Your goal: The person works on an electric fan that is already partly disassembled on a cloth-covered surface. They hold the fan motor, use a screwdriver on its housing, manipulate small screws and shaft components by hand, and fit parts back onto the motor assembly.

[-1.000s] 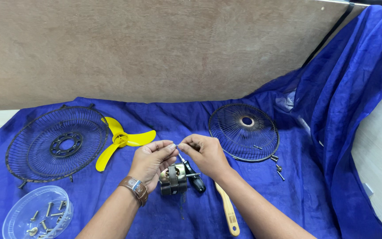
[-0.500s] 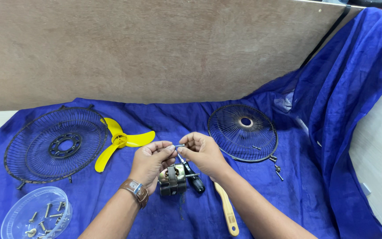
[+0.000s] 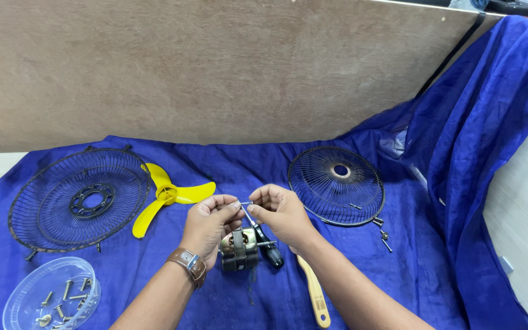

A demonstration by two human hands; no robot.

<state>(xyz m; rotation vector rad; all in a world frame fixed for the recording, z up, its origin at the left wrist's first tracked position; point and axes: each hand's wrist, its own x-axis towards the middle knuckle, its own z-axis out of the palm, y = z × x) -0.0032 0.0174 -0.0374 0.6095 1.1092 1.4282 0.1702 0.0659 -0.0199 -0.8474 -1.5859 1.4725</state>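
Both hands — left hand (image 3: 210, 221), right hand (image 3: 283, 214) — pinching small screw (image 3: 245, 203) above fan motor (image 3: 239, 249), mid-bench; screwdriver (image 3: 264, 241) alongside. Likely screw-handling step — next needs steady alignment.

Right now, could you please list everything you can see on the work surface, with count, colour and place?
blue cloth: one, blue, spread over the surface and draped up at right
brown board: one, brown, standing behind the cloth
large fan guard: one, dark wire, far left
fan blade: one, yellow, beside the large fan guard
small fan guard: one, dark wire, right of centre
loose screws: a few, metal, by the small fan guard's lower right edge
clear tub: one, transparent, bottom left, holding screws
fan motor: one, dark metal, centre, below the hands
screwdriver: one, black handle, beside the motor
brush handle: one, pale yellow, partly under the right forearm
left hand: wristwatch, pinching a small metal part
right hand: pinching the same part
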